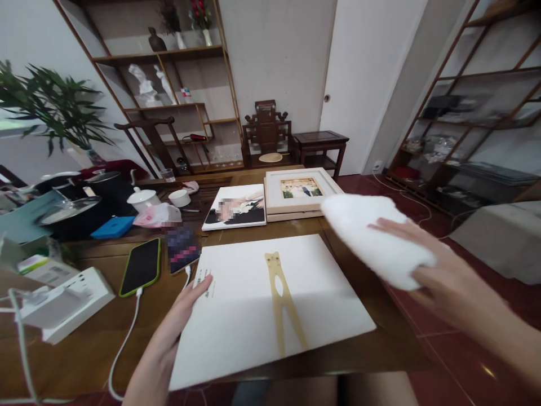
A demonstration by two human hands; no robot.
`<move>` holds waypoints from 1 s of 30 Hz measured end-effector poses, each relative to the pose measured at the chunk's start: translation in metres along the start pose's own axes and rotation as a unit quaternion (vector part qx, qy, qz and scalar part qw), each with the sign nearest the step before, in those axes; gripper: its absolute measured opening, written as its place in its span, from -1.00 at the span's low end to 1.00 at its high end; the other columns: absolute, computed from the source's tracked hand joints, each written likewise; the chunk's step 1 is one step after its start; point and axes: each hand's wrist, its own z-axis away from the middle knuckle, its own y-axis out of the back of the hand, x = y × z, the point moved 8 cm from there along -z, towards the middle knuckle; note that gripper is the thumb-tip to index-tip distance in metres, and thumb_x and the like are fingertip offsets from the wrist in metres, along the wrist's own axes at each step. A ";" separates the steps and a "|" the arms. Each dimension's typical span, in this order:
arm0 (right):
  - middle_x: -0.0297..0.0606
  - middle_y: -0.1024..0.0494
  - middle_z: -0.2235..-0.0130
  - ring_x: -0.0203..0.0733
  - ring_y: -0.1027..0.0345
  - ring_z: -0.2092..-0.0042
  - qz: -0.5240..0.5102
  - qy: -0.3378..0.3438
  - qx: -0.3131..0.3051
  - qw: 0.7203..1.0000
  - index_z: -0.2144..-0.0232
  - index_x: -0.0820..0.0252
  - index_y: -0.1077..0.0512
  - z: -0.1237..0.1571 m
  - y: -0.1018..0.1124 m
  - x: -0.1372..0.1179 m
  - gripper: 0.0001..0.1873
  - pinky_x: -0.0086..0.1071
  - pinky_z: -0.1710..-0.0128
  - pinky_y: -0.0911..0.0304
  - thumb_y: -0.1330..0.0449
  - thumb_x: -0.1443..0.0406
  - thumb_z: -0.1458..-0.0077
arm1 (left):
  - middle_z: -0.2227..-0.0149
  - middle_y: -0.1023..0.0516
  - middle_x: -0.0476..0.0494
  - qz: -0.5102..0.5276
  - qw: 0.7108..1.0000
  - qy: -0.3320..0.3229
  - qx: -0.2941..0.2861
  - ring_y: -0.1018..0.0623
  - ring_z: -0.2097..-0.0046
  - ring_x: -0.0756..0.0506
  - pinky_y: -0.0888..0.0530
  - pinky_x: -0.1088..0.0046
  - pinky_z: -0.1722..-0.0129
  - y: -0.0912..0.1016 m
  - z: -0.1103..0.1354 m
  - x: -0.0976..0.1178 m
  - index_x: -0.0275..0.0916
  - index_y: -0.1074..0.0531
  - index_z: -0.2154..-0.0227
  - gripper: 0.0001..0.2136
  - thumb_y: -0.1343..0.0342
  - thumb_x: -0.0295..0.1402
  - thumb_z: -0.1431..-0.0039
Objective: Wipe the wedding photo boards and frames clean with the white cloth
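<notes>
My left hand [190, 301] has its grip clamped on the left edge of a white board [245, 310], thumb on the upper face and the fingers out of sight, presumably underneath. Holding by the edge leaves most of the face uncovered, including the long yellow cat figure [276, 290]. The board lies in front of me, over the near side of the tabletop [93, 369]; whether it rests there or is slightly lifted, I cannot tell.

My right hand [435, 276] has its grip closed around a white cloth [363, 225], bunched thick, which I think makes it easy to hold one-handed. The cloth is raised beyond the board's right edge and looks apart from it, so it hides little of the board.

Past the board, a photo panel [253, 217] lies flat just beside a framed picture [273, 194], an arrangement that seems to leave the nearer space for the board. To my left, the green-edged phone [141, 268] and the second phone [182, 245] lie with white cables plugged in, probably placed within cable reach of the power strip [80, 316].
</notes>
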 end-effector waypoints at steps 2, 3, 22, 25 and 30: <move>-0.27 -0.39 -0.11 0.02 -0.20 -0.14 0.024 0.124 -0.052 0.991 0.70 0.09 -0.36 0.003 -0.029 -0.030 -0.67 0.02 -0.03 -0.23 -0.07 0.40 -0.07 | 0.33 -0.64 -0.28 -0.007 1.000 0.000 0.003 -0.64 0.39 -0.24 -0.56 0.32 0.43 0.001 -0.005 0.000 -0.32 -0.38 -0.01 -0.50 -0.27 -0.32 0.03; -0.24 -0.37 -0.13 0.04 -0.19 -0.15 0.044 0.166 -0.075 0.982 0.65 0.11 -0.39 0.007 -0.043 -0.041 -0.66 0.04 0.00 -0.25 -0.04 0.44 -0.10 | 0.33 -0.64 -0.29 -0.013 1.000 -0.004 0.003 -0.64 0.39 -0.24 -0.56 0.32 0.43 0.001 -0.007 0.001 -0.32 -0.38 0.00 -0.50 -0.28 -0.31 0.03; -0.07 -0.27 -0.19 0.25 0.08 -0.25 0.059 0.096 -0.190 0.975 0.46 0.23 -0.51 0.016 -0.114 -0.061 -0.61 0.23 -0.13 0.01 -0.02 0.61 0.30 | 0.40 -0.61 -0.19 -0.389 0.856 -0.304 0.153 -0.53 0.15 -0.43 -0.36 0.16 0.07 -0.005 -0.009 0.052 -0.15 -0.54 0.44 -0.65 -0.39 -0.17 0.41; -0.08 -0.28 -0.18 0.25 0.06 -0.24 0.054 0.098 -0.182 0.977 0.46 0.22 -0.52 0.018 -0.114 -0.059 -0.60 0.23 -0.13 0.00 -0.02 0.60 0.32 | 0.20 -0.59 -0.34 -0.462 0.806 -0.340 0.147 -0.49 0.05 -0.44 -0.33 0.06 -0.01 -0.011 -0.008 0.046 -0.26 -0.53 0.31 -0.58 -0.30 -0.10 0.25; -0.10 -0.27 -0.19 0.25 0.02 -0.23 0.059 0.107 -0.182 0.976 0.45 0.20 -0.52 0.018 -0.114 -0.056 -0.63 0.16 -0.10 -0.07 -0.06 0.58 0.32 | -0.24 -0.19 -0.31 -0.550 0.723 -0.417 0.026 -0.15 -0.28 -0.26 -0.14 0.12 -0.21 -0.025 -0.008 0.023 -0.37 -0.32 -0.08 -0.47 0.00 -0.12 -0.13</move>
